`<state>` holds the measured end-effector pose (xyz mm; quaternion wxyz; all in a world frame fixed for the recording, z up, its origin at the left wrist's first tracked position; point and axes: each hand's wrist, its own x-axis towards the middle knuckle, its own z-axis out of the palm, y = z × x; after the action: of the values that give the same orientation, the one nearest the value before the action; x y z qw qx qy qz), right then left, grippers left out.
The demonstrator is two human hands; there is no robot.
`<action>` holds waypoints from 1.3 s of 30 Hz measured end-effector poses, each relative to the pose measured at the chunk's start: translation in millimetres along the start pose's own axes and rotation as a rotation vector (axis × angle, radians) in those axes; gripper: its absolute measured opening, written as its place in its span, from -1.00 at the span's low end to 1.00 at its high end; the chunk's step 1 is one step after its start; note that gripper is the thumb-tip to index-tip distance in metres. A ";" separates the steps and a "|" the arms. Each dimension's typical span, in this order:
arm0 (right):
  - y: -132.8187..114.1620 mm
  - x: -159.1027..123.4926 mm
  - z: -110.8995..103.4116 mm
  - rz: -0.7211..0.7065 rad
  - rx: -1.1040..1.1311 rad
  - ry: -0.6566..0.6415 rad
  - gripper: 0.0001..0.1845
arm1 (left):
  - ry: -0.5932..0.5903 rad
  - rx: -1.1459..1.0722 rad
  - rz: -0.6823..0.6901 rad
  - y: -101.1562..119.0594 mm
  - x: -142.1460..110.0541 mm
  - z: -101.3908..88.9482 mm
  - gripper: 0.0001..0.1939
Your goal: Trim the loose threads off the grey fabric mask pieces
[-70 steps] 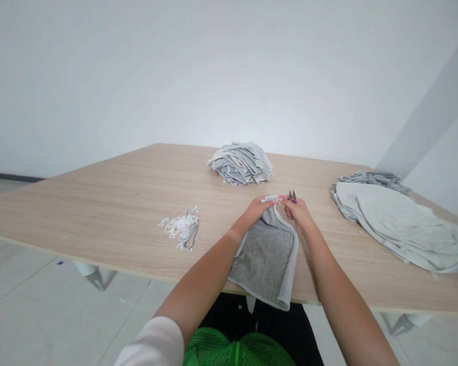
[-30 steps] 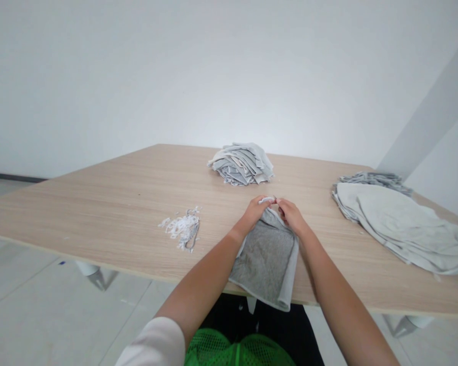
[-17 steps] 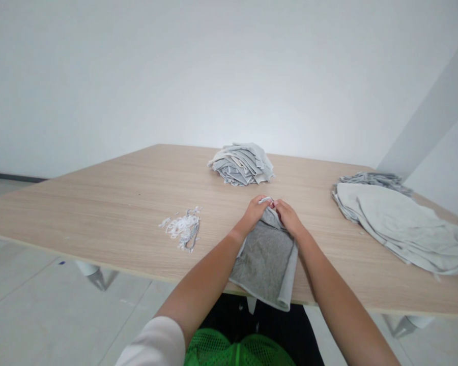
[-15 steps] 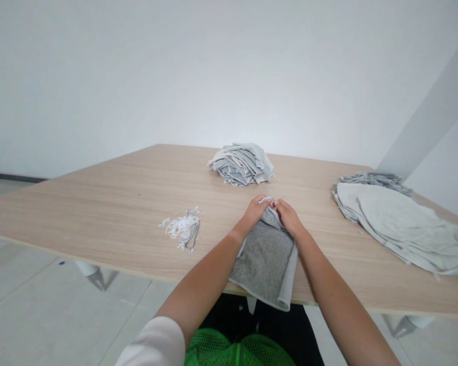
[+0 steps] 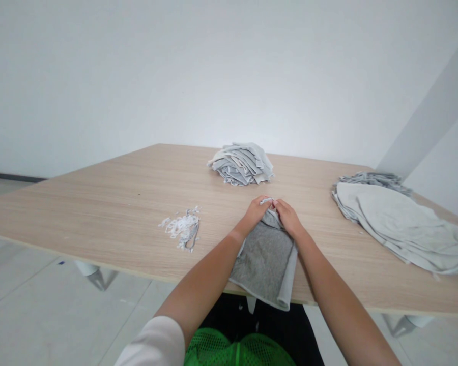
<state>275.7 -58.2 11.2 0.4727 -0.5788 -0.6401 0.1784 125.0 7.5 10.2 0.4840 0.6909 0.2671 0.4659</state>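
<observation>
A grey fabric piece lies on the wooden table in front of me, its near end hanging over the table's front edge. My left hand pinches a small white tag at the fabric's far edge. My right hand is closed just beside it, fingertips meeting the left hand at the tag. Small thread snips were in the right hand earlier; they are hidden now.
A stack of folded grey pieces sits at the table's far middle. A spread pile of pale grey garments covers the right side. A small heap of white and grey thread scraps lies to the left.
The right hand has turned down and closed in on the tag, so the snips that pointed up from it are no longer visible. The left hand has kept its pinch on the tag.
</observation>
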 end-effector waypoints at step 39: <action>0.3 -2.7 6.3 -0.073 -0.131 0.018 -0.53 | -0.027 -0.105 -0.053 4.4 -4.8 -2.5 -0.76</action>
<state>270.5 -58.6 6.8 0.4459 -0.5862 -0.6668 0.1137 120.4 2.8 12.6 0.5354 0.6634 0.2540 0.4568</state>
